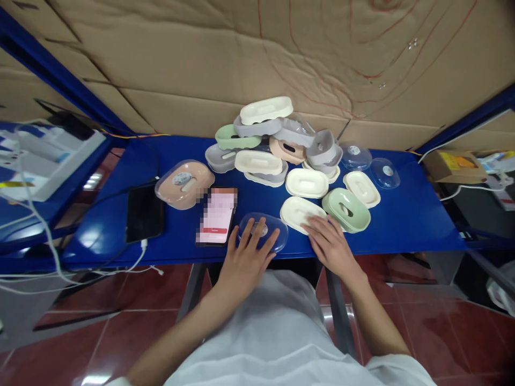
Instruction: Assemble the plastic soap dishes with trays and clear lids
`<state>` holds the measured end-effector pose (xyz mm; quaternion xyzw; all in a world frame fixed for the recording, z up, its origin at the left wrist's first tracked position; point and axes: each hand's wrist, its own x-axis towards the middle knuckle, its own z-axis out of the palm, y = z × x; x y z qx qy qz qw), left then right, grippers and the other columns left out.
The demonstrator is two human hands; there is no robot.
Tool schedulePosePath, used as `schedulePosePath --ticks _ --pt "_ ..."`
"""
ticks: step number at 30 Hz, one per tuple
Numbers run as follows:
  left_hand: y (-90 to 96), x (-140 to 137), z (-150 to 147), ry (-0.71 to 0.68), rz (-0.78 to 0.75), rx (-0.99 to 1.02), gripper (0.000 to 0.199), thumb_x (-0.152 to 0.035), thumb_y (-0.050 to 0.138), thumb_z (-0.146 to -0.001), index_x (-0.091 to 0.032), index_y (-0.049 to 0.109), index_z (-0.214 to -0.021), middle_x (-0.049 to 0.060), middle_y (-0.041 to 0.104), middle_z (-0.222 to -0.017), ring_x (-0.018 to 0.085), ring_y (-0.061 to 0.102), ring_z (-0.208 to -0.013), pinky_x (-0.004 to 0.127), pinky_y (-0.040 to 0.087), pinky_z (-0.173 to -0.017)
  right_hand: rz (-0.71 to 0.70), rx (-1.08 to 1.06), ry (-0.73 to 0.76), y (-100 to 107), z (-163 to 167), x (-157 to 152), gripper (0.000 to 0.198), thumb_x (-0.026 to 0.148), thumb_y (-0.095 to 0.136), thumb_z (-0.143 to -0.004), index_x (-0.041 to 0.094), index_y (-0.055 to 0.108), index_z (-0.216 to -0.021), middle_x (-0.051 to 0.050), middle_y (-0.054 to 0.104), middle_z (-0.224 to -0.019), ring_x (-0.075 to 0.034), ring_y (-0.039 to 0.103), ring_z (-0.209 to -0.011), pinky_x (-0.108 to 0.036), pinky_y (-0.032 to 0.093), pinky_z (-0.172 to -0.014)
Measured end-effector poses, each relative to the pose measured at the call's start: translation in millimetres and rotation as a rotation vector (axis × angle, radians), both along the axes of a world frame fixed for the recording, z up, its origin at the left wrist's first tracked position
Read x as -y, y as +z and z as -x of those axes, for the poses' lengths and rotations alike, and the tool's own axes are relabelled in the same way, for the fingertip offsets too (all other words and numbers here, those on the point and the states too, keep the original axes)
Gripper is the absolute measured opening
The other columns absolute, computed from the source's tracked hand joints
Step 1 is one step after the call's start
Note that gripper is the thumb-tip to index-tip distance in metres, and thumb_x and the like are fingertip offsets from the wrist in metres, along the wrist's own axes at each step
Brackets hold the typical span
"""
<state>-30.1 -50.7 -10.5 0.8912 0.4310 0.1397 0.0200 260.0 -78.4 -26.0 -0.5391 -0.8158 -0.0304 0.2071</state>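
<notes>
Our left hand [244, 265] lies with fingers spread over a clear lid [274, 221], not clasping it. Our right hand [332, 247] rests loosely bent fingers on a cream tray [296, 213] near the blue table's [406, 228] front edge; we cannot tell whether it grips. Beside that sits a green box [354, 213]; leftward, we see a lit phone [219, 212] and a peach box [183, 187].

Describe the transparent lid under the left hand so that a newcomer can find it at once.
On the blue table, go to the near edge, where a lit phone lies. Just right of this phone is an oval lid, beneath the spread left hand. Unlike the phone and the cream tray on its other side, it is see-through, so blue shows through it.
</notes>
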Motion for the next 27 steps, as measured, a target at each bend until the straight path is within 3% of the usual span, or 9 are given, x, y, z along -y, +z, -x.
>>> schedulePosePath --ticks 3,5,7,11,14,17,27 --pt "-4.9 -2.7 -2.9 0.069 0.000 0.035 0.054 -0.031 0.060 -0.108 -0.030 0.055 -0.161 0.018 0.048 -0.170 0.044 0.049 -0.155 0.071 0.044 -0.121 -0.134 -0.003 -0.286 -3.3 -19.7 12.6 0.046 0.034 0.064 -0.106 0.029 0.061 -0.152 -0.013 0.063 -0.157 -0.036 0.055 -0.150 -0.065 0.034 -0.127" --pt "-7.5 -7.9 -8.8 0.116 -0.003 0.064 0.055 -0.031 0.059 -0.108 -0.029 0.053 -0.163 0.018 0.046 -0.171 0.045 0.048 -0.156 0.072 0.041 -0.122 -0.196 -0.029 -0.437 -4.9 -32.3 17.1 0.047 0.035 0.064 -0.107 0.028 0.060 -0.153 -0.014 0.068 -0.151 -0.036 0.060 -0.144 -0.063 0.038 -0.123" --pt "-8.3 -15.4 -15.7 0.144 0.004 0.082 0.055 -0.032 0.058 -0.109 -0.028 0.052 -0.163 0.019 0.044 -0.172 0.047 0.047 -0.156 0.074 0.039 -0.122 -0.247 -0.057 -0.490 -4.8 -36.9 18.9 0.040 0.032 0.061 -0.108 0.028 0.063 -0.148 -0.012 0.076 -0.137 -0.034 0.070 -0.129 -0.059 0.044 -0.117" --pt "-3.8 -27.7 -24.6 0.152 0.016 0.066 0.052 -0.032 0.055 -0.110 -0.026 0.055 -0.162 0.020 0.044 -0.172 0.046 0.047 -0.156 0.073 0.039 -0.123 -0.315 -0.076 -0.454 0.0 -11.3 16.0 0.036 0.028 0.063 -0.106 0.030 0.066 -0.143 -0.009 0.081 -0.126 -0.030 0.075 -0.115 -0.056 0.043 -0.114" --pt "-0.2 -27.5 -23.0 0.169 0.022 0.046 0.051 -0.032 0.054 -0.110 -0.026 0.056 -0.161 0.019 0.047 -0.170 0.046 0.050 -0.154 0.072 0.043 -0.120 -0.207 -0.045 -0.324 3.2 20.5 8.2 0.039 0.025 0.062 -0.107 0.032 0.063 -0.146 -0.007 0.079 -0.130 -0.029 0.073 -0.119 -0.058 0.030 -0.123" --pt "-0.2 -23.5 -17.5 0.166 0.018 0.033 0.053 -0.030 0.054 -0.109 -0.029 0.055 -0.162 0.017 0.048 -0.170 0.044 0.051 -0.153 0.069 0.046 -0.118 -0.104 -0.031 -0.258 3.6 40.0 -0.1 0.043 0.028 0.061 -0.109 0.029 0.059 -0.151 -0.010 0.076 -0.138 -0.030 0.069 -0.128 -0.056 0.027 -0.124" --pt "8.7 -29.8 -25.1 0.237 0.016 0.008 0.050 -0.034 0.053 -0.110 -0.026 0.058 -0.159 0.019 0.049 -0.169 0.045 0.059 -0.142 0.066 0.052 -0.103 -0.077 -0.020 -0.269 -2.7 38.1 10.3 0.034 0.026 0.062 -0.109 0.030 0.064 -0.142 -0.009 0.077 -0.133 -0.029 0.070 -0.121 -0.053 0.035 -0.114"
